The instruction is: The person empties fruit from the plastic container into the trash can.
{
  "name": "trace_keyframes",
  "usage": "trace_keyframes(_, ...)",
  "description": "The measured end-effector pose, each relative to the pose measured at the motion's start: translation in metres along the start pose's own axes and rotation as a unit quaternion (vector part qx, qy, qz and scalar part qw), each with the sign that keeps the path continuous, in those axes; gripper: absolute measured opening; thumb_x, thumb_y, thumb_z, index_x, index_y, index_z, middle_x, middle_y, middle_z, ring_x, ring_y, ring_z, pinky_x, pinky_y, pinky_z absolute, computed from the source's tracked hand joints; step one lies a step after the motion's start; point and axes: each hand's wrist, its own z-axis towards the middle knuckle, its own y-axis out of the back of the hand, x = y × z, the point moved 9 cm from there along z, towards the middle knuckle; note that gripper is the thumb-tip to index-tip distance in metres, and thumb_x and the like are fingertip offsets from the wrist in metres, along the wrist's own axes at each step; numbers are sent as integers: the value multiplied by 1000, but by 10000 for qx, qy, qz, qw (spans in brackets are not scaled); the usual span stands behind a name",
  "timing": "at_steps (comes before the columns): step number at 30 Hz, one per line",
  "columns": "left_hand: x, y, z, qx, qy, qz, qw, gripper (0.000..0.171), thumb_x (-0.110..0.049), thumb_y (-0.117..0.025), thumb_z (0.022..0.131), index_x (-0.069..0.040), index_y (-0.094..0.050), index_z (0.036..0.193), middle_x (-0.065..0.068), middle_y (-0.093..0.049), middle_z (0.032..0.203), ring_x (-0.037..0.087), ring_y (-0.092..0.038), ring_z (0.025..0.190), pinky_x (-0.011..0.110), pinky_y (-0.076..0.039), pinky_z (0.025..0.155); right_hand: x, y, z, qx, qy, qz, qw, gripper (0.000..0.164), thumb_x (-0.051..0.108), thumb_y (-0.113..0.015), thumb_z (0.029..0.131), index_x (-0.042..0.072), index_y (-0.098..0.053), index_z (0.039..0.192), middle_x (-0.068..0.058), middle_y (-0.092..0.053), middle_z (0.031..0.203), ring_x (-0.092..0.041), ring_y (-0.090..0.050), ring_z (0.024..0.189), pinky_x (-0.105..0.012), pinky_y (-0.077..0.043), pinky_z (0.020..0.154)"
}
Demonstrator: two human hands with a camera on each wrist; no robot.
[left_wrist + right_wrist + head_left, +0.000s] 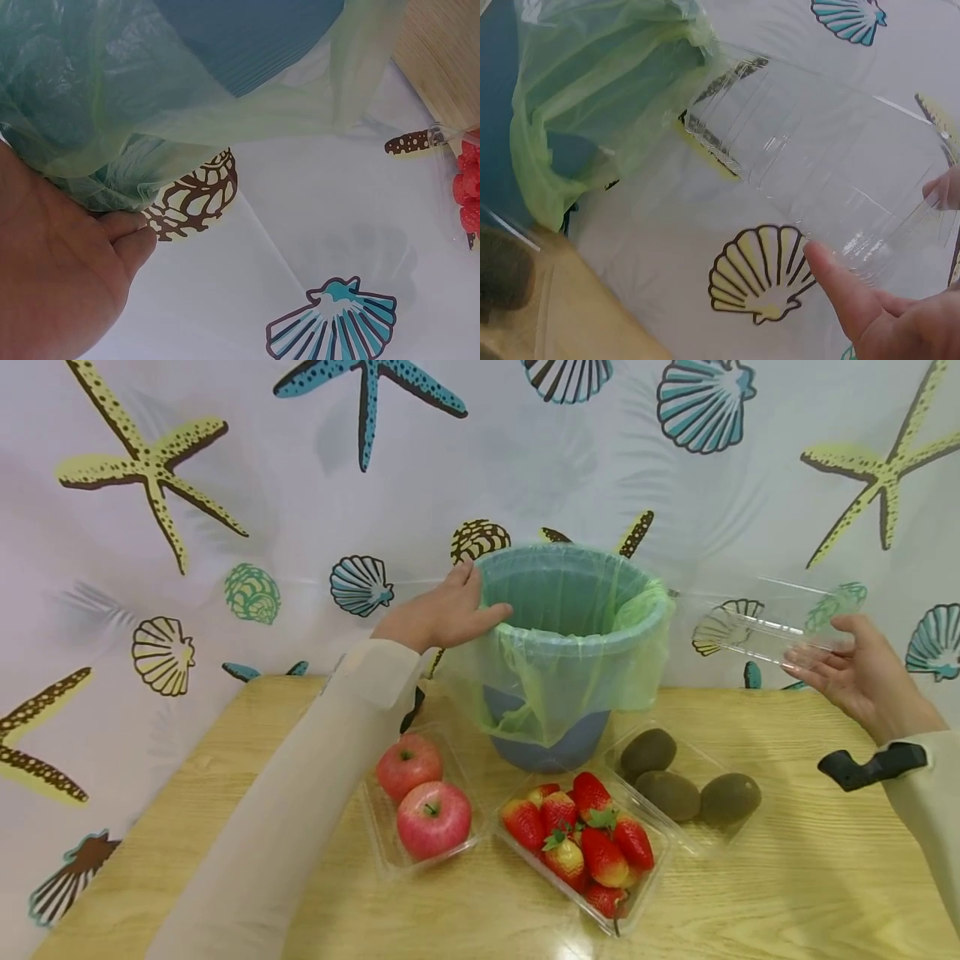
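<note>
A blue bin (551, 743), lined with a pale green plastic bag (555, 681) folded over its rim, stands upright at the middle back. My left hand (450, 610) holds the bin's lined left rim; in the left wrist view, the left hand's fingers (131, 236) curl at the bag's edge, thumb hidden. To the bin's right, my right hand (862, 672) holds a clear plastic container (772, 627) by its right end, thumb and fingers on opposite sides. In the right wrist view, the container (802, 157) looks see-through with nothing inside, its far end overlapping the bag.
Clear trays line the wooden table (810, 860) before the bin: two red apples (433, 820) at left, several strawberries (600, 852) in the middle, three brown kiwis (671, 795) at right. A white curtain (300, 510) with starfish and shells hangs behind.
</note>
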Motion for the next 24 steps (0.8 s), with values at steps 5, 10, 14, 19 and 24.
trace_keyframes(5, -1, 1, -2, 21, 0, 10, 10000, 85, -57, -26, 99, -3, 14, 150, 13, 22, 158, 25, 14, 148, 45, -9, 120, -15, 14, 0, 58, -119, -205, 9997, 86, 37, -43, 100, 26, 28, 145, 6, 25, 155, -15, 10, 147, -24, -34, 109)
trace_keyframes(10, -1, 3, -5, 20, 30, 96, 9999, 85, -57, -25, 99, -3, 15, 150, 13, 22, 158, 26, 14, 147, 45, -8, 120, -36, 25, 2, 105, -332, -98, 9993, 87, 35, -44, 100, 28, 30, 145, 4, 28, 155, -17, 12, 147, -27, -49, 95)
trace_keyframes(14, 0, 4, -6, 28, 58, 134, 9999, 84, -57, -25, 99, -3, 14, 150, 14, 21, 158, 27, 13, 148, 45, -9, 119, -56, 32, 4, 140, -424, -143, 9989, 86, 34, -43, 100, 30, 31, 144, 1, 31, 154, -20, 13, 147, -29, -51, 92)
trace_keyframes(19, 0, 2, -7, 86, 64, 70, 9999, 84, -56, -26, 99, -2, 14, 150, 14, 21, 158, 27, 11, 148, 46, -10, 119, -79, 38, 2, 279, -412, -425, 9979, 85, 31, -39, 101, 30, 38, 140, 1, 43, 148, -25, 16, 146, -27, -51, 91)
trace_keyframes(24, -2, 1, -6, 108, 6, 117, 9999, 84, -56, -26, 99, -2, 13, 150, 14, 22, 158, 26, 13, 148, 45, -9, 119, -98, 44, 2, 259, -515, -413, 9975, 89, 32, -40, 101, 22, 40, 139, -5, 42, 148, -26, -6, 148, -27, -48, 96)
